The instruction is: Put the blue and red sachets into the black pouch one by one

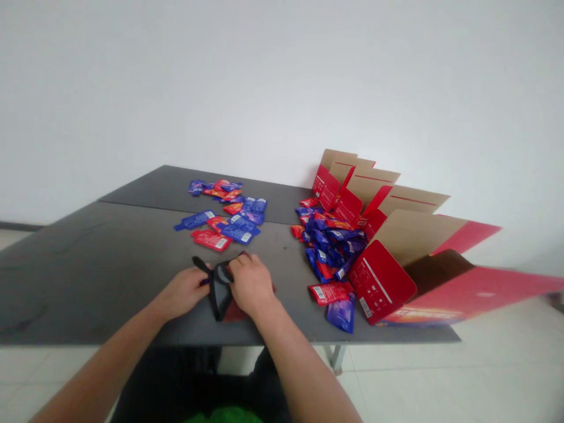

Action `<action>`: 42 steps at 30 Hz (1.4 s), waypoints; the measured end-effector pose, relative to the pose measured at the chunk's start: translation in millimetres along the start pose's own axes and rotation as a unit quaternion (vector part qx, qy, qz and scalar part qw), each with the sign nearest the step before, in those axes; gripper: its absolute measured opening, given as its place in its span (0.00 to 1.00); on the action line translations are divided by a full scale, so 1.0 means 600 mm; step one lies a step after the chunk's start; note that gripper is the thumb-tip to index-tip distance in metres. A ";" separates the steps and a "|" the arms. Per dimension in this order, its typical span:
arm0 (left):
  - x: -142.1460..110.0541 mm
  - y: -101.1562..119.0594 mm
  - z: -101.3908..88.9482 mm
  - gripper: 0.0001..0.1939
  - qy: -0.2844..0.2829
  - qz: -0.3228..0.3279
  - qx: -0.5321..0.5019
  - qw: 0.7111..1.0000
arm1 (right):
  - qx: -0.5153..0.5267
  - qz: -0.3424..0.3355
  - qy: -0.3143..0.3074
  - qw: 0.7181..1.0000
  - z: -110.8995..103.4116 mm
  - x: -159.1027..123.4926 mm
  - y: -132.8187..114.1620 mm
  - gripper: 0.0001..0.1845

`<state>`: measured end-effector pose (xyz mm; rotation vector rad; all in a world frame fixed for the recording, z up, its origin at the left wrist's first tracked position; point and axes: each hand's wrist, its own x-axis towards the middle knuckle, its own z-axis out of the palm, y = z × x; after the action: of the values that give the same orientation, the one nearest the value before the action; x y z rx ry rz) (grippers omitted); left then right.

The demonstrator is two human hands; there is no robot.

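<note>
Green cloth [229, 415]; right hand [252, 283] grip pinching pouch [224, 273], left hand [184, 292] grip unclear; red box [390, 264] print [376, 279] illegible.

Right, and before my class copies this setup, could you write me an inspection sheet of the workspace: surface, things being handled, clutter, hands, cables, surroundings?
Surface: dark tabletop with a seam running across it.
Things being handled: a small dark item with black edging, perhaps a pouch; its contents cannot be made out.
Clutter: scattered red and blue packets beyond the hands; a denser packet heap on the right, beside a row of open red cartons.
Hands: left hand at the item's left side, right hand over its right; fingertips partly hidden.
Cables: nothing seen.
Surroundings: pale wall behind, light tiled floor below.
</note>
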<state>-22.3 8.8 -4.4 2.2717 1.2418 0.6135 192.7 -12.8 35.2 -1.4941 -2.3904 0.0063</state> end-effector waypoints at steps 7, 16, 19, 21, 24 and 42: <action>0.001 0.017 -0.006 0.17 -0.009 0.004 0.005 1.000 | -0.045 0.196 -0.032 0.979 -0.008 -0.003 0.100 0.10; 0.000 0.004 -0.002 0.13 0.009 -0.006 0.001 1.000 | 0.001 0.012 0.014 1.000 0.005 -0.004 -0.005 0.08; 0.000 0.009 -0.003 0.15 0.007 0.012 0.008 1.000 | -0.011 0.075 -0.013 0.997 0.017 -0.009 0.035 0.08; 0.001 0.013 -0.005 0.16 -0.003 0.016 0.011 1.000 | -0.032 0.149 -0.026 0.988 0.009 -0.005 0.074 0.10; 0.001 0.016 -0.007 0.17 -0.007 0.008 0.010 1.000 | -0.052 0.199 -0.022 0.978 -0.018 0.004 0.097 0.12; 0.000 0.012 -0.006 0.17 -0.005 0.012 0.003 1.000 | -0.047 0.213 0.011 0.976 -0.031 0.006 0.094 0.12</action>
<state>-20.0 5.9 2.5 2.2952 1.2154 0.6054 245.7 12.6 44.3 -2.0102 -2.0327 -0.0245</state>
